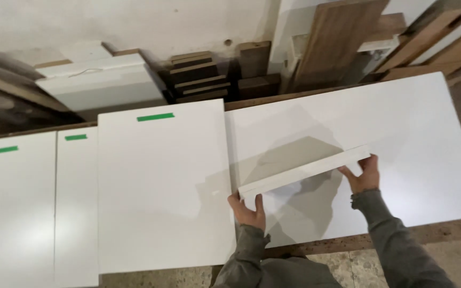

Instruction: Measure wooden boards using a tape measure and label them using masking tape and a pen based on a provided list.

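Seen from above, the person's left hand (248,212) is closed on the near left end of a long, narrow white strip (304,172), thumb up against its front edge and fingers tucked beneath. The right hand (365,173) is clamped on the far right end of the same strip, fingers wrapped over its edge. Both arms wear grey-green sleeves (396,240). The strip is held between the two hands, slanting upward from lower left to upper right, and seems raised a little above the surface, as it throws a grey shadow onto the panel beneath.

That panel is a large glossy white panel (412,133) lying flat on the bench (348,244), whose rough brown front edge shows along the near side. To the left, touching or just beside it, lies a second white panel (161,186) with a strip of green tape (156,117) near its top edge. Further left are two more white panels (76,213), each with its own small piece of green tape near the top.

Behind the bench, against a pale wall (134,21), stand stacked dark wood offcuts (198,74), leaning brown boards (337,37) and a pile of white boards (102,80) at the left
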